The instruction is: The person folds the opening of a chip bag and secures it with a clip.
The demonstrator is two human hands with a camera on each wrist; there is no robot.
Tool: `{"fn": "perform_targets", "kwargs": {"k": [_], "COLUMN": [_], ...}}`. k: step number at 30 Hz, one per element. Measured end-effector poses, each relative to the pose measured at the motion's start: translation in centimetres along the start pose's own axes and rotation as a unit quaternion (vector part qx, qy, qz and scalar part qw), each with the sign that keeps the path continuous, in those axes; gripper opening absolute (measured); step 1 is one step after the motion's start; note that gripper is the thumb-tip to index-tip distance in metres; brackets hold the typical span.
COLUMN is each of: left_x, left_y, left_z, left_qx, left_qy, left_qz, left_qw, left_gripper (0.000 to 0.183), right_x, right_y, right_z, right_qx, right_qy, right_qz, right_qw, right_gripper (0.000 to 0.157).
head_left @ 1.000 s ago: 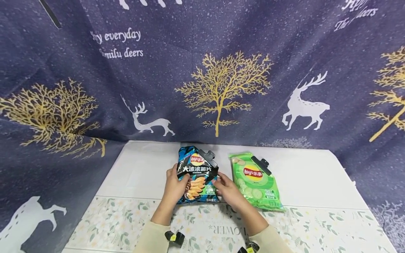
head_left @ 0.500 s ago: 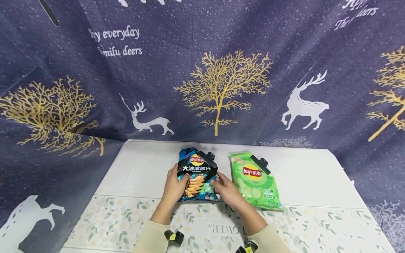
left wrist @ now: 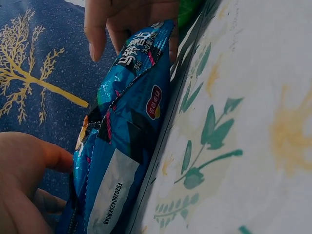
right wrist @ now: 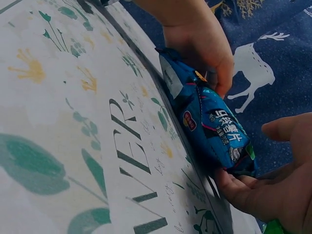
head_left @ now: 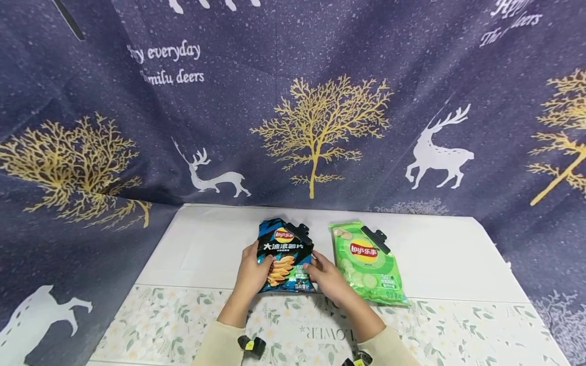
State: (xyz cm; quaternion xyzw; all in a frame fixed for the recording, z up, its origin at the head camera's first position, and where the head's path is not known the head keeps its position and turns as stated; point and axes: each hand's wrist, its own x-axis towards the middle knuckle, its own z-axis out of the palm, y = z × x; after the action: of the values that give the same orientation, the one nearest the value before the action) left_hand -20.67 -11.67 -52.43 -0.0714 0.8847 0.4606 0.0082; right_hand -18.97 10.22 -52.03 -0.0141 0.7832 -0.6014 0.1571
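A blue and black bag of potato chips (head_left: 285,272) lies near the middle of the table, a black clip (head_left: 300,233) fixed across its top right corner. My left hand (head_left: 249,272) holds its left side, thumb on the front and fingers along the edge. At the opposite side my right hand (head_left: 330,280) holds the bag by its lower right edge. In the right wrist view, the fingers (right wrist: 239,187) of that hand are at the bag's corner and the thumb is raised over it. The left wrist view shows the bag's printed bottom side (left wrist: 131,131) close to the tabletop.
A green bag of potato chips (head_left: 366,267) with its own black clip (head_left: 376,240) lies just right of my right hand. The table (head_left: 439,254) is white at the back and flower-patterned in front. Behind it hangs a dark blue cloth (head_left: 265,101) with deer and trees.
The blue chip bag's top has come down, so it lies flatter. Both hands keep their places at its sides. The green bag has not moved on the table.
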Motion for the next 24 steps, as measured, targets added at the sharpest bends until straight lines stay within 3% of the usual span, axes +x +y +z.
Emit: {"fn": "perform_targets", "kwargs": {"k": [14, 24], "left_x": [-0.16, -0.1], "left_y": [0.12, 0.17], "left_z": [-0.04, -0.21], "left_qx": [0.001, -0.009], "left_qy": [0.001, 0.015], "left_qz": [0.007, 0.019], "left_qw": [1.0, 0.9996], "left_gripper": [0.068, 0.064], "right_x": [-0.21, -0.22], "right_y": [-0.04, -0.26], "right_z": [-0.1, -0.13], "right_qx": [-0.035, -0.02], "right_qy": [0.003, 0.023], "right_qz": [-0.014, -0.037], "right_qw": [0.999, 0.999], "right_gripper": [0.073, 0.068]}}
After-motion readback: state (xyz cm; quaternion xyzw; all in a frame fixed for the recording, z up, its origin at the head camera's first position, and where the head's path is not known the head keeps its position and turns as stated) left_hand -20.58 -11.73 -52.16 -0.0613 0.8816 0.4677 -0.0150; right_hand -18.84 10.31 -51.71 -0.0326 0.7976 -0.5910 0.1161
